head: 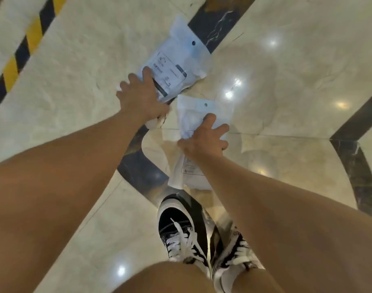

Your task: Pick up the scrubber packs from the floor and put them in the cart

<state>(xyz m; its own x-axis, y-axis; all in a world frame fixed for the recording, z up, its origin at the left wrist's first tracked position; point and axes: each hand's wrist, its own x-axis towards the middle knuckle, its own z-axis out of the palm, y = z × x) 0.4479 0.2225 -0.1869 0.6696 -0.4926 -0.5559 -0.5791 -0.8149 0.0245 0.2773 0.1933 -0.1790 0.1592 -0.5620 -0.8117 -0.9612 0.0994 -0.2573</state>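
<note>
Two white scrubber packs lie flat on the glossy marble floor. The far pack [176,60] has a printed label and a hang hole. My left hand [140,96] rests on its near corner with fingers spread, touching it. The near pack [193,123] lies just in front of my feet. My right hand [204,140] presses on its middle with fingers spread. Neither pack is lifted off the floor. No cart is in view.
My black-and-white sneakers [181,225] stand right below the near pack, with a knee at the bottom edge. A yellow-and-black striped band [22,51] runs along the floor at the upper left. Dark marble inlay strips [354,166] cross the beige floor.
</note>
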